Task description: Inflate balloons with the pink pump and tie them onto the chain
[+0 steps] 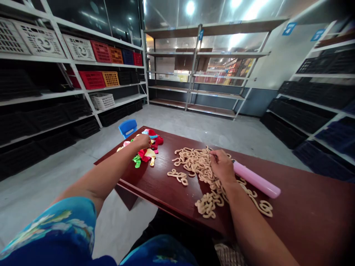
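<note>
On the far left part of the dark red table lies a pile of colourful limp balloons (144,155), red, green, yellow and blue. My left hand (142,141) is on top of this pile with its fingers curled down; what they hold, if anything, is hidden. A heap of beige, curly, rope-like pieces (194,161) spreads over the middle of the table. Over its right part my right hand (221,164) has its fingers pressed together at the pieces, their tips partly hidden. Just right of that hand lies a pink cylinder (256,179) with a dark end.
The brown-red table (166,192) reaches to the right edge of view. Behind its left corner stands a blue chair (128,127). Shelves with crates line the left and right, and a metal rack (191,66) stands at the back.
</note>
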The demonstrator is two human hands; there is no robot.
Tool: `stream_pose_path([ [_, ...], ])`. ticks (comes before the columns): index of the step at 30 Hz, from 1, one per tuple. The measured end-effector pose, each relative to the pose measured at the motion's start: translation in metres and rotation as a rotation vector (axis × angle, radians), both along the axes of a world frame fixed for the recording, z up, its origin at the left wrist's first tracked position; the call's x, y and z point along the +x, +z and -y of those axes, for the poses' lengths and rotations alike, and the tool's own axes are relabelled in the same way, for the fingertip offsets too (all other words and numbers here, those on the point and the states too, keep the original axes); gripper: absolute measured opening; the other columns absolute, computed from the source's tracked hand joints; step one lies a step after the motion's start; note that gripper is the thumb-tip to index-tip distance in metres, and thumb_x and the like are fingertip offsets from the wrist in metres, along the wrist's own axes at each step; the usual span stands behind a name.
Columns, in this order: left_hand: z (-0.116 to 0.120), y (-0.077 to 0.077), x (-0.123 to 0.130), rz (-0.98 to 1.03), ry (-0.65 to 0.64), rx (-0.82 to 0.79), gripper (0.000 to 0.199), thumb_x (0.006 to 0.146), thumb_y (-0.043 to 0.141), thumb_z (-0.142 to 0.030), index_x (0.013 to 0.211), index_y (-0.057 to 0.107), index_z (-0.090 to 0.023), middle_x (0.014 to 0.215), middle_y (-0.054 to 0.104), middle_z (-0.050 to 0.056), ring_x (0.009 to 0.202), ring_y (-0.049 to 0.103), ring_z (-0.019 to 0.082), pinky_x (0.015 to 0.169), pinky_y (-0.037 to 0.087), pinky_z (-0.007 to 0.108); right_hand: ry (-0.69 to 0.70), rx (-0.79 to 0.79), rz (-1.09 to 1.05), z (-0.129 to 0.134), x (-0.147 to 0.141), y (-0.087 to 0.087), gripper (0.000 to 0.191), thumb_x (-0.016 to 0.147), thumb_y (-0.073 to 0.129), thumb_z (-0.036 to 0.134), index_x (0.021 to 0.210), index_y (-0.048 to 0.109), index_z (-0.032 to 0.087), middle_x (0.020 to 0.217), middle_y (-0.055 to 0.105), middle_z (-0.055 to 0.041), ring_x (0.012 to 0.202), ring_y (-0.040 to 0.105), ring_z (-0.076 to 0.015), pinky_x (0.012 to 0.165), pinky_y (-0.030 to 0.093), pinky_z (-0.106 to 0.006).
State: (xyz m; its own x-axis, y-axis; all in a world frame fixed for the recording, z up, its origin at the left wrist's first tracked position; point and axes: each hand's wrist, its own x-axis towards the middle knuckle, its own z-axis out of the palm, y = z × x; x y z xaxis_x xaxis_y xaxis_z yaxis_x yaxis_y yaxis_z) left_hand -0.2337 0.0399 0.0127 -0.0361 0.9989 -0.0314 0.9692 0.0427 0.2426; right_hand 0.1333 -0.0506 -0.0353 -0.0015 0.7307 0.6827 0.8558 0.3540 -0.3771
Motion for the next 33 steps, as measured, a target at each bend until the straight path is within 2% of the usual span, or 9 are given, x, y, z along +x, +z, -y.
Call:
stream_pose_path([
  [4,0.0,0.002,-0.009,-0.026,0.008,0.018,0.022,0.065,0.064,-0.034,0.085,0.07,-0.024,0.093,0.066,0.007,0.085,0.058,0.021,0.069,0.041,0.025,-0.018,-0.001,-0.007,0.0,0.001,0.001,0.016,0.08,0.045,0.025,0.087,0.059,0.021,0.088,0.061,-0.0052,0.079,0.056,-0.0186,0.075,0.043,-0.033],
  [8,0.0,0.028,-0.01,0.125,-0.012,0.131,0.023,0.071,0.057,-0.036,0.084,0.07,-0.021,0.078,0.066,0.005,0.072,0.057,0.017,0.062,0.038,0.024,-0.01,-0.006,-0.035,0.001,0.0,0.002,0.016,0.079,0.045,0.026,0.086,0.059,0.02,0.087,0.061,-0.005,0.08,0.056,-0.0187,0.075,0.044,-0.033],
  [11,0.004,0.049,0.005,0.435,-0.111,0.196,0.027,0.074,0.054,-0.04,0.081,0.067,-0.018,0.068,0.062,0.003,0.064,0.054,0.014,0.06,0.038,0.023,0.016,-0.011,-0.077,0.001,-0.001,0.004,0.017,0.08,0.045,0.027,0.086,0.06,0.02,0.086,0.061,-0.005,0.078,0.056,-0.018,0.075,0.044,-0.033],
  [14,0.013,0.056,0.037,0.859,-0.253,0.134,0.028,0.074,0.055,-0.041,0.08,0.063,-0.015,0.068,0.061,0.002,0.06,0.052,0.011,0.059,0.04,0.022,0.044,-0.005,-0.137,0.002,-0.004,0.007,0.019,0.081,0.045,0.03,0.086,0.061,0.02,0.085,0.061,-0.0047,0.074,0.054,-0.0166,0.073,0.043,-0.032],
  [19,0.037,0.034,0.116,1.208,-0.357,0.012,0.029,0.067,0.066,-0.039,0.077,0.061,-0.012,0.061,0.057,0.0,0.051,0.047,0.007,0.052,0.038,0.021,0.176,-0.069,-0.396,0.009,-0.01,0.014,0.025,0.083,0.046,0.039,0.085,0.061,0.019,0.073,0.057,-0.0013,0.067,0.052,-0.0134,0.066,0.042,-0.029],
  [24,0.059,0.008,0.182,1.257,-0.468,-0.108,0.031,0.064,0.069,-0.038,0.08,0.063,-0.012,0.066,0.061,0.001,0.055,0.05,0.008,0.056,0.04,0.023,0.367,-0.287,-0.829,0.012,-0.012,0.018,0.037,0.079,0.049,0.049,0.098,0.058,0.019,0.061,0.053,0.0026,0.051,0.045,-0.0091,0.047,0.035,-0.022],
  [27,0.065,-0.002,0.203,1.236,-0.497,-0.106,0.028,0.063,0.069,-0.036,0.078,0.064,-0.012,0.069,0.062,0.002,0.06,0.053,0.01,0.061,0.041,0.024,0.38,-0.312,-0.95,0.01,-0.011,0.02,0.035,0.07,0.062,0.045,0.095,0.06,0.02,0.067,0.058,0.0021,0.054,0.048,-0.0087,0.05,0.039,-0.022],
  [29,0.068,-0.006,0.21,1.242,-0.501,-0.097,0.028,0.062,0.071,-0.035,0.078,0.064,-0.013,0.071,0.063,0.002,0.062,0.053,0.01,0.062,0.041,0.024,0.341,-0.222,-0.948,0.008,-0.008,0.021,0.028,0.065,0.067,0.04,0.084,0.063,0.02,0.075,0.06,0.001,0.061,0.052,-0.0095,0.058,0.043,-0.024],
  [33,0.081,-0.005,0.212,1.352,-0.313,-0.062,0.032,0.064,0.068,-0.045,0.07,0.059,-0.014,0.063,0.058,0.0,0.053,0.047,0.008,0.051,0.034,0.02,0.278,-0.073,-0.869,0.006,-0.003,0.022,0.02,0.068,0.065,0.037,0.08,0.064,0.02,0.078,0.061,0.0006,0.067,0.055,-0.0106,0.065,0.046,-0.026],
])
